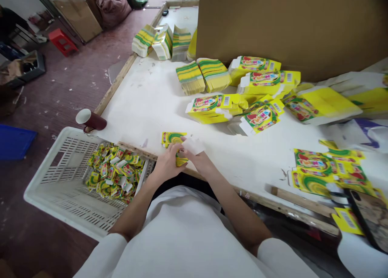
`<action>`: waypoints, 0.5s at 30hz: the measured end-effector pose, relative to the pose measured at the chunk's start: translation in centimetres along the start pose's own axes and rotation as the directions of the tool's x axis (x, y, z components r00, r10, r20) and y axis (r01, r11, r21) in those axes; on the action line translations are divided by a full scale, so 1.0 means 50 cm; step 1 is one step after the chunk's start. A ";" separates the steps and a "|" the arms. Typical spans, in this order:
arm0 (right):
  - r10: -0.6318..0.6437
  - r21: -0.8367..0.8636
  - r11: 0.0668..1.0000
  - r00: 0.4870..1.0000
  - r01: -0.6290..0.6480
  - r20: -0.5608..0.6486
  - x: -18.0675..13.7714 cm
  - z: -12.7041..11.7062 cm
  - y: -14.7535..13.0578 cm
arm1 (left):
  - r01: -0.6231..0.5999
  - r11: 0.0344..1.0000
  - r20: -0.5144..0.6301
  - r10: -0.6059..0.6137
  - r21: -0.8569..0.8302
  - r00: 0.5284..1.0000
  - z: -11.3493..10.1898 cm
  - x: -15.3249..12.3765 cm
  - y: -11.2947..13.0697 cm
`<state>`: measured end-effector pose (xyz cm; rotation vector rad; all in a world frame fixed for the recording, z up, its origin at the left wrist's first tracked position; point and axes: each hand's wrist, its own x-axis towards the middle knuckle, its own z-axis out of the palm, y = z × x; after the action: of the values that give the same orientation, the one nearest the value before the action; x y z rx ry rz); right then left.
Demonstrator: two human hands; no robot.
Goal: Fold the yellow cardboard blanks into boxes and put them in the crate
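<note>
At the table's front edge, my left hand is closed around a small yellow printed carton. Close against it, my right hand has its fingers on the same carton, partly hidden by a white card piece; whether that piece belongs to the carton I cannot tell. Just beyond my fingers a flat yellow-and-green carton lies on the white tabletop. Below and left, a white plastic crate holds many small folded cartons.
Stacks of flat cartons and bundled cartons lie across the table before a large cardboard box. A maroon mug stands at the left edge. To the right are loose cartons, a wooden strip and a phone.
</note>
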<state>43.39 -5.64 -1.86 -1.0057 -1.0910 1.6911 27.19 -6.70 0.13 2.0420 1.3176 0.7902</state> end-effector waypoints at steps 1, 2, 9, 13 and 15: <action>-0.051 -0.086 0.995 0.999 0.051 0.006 -0.005 -0.001 -0.004 | 0.009 1.000 0.027 -0.009 -0.008 1.000 0.000 -0.001 -0.003; -0.106 -0.177 0.978 0.994 0.111 0.034 -0.012 -0.001 -0.010 | 0.016 1.000 0.050 -0.015 -0.022 0.999 0.001 -0.002 -0.005; -0.262 -0.507 0.781 0.928 0.365 0.265 -0.041 0.008 -0.033 | -0.034 0.996 0.048 0.038 -0.085 0.998 0.013 0.002 -0.022; -0.329 -0.448 0.840 0.944 0.307 0.031 -0.019 0.010 -0.009 | 0.066 0.998 -0.244 -0.067 -0.013 0.967 0.000 0.010 -0.016; -0.305 -0.353 0.903 0.943 0.243 -0.132 -0.008 0.006 -0.001 | 0.133 0.989 -0.374 -0.150 -0.069 0.915 -0.009 0.014 -0.007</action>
<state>43.25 -6.07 -1.68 -1.1317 -1.3524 1.1836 26.87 -5.85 0.29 1.7918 1.6210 1.1763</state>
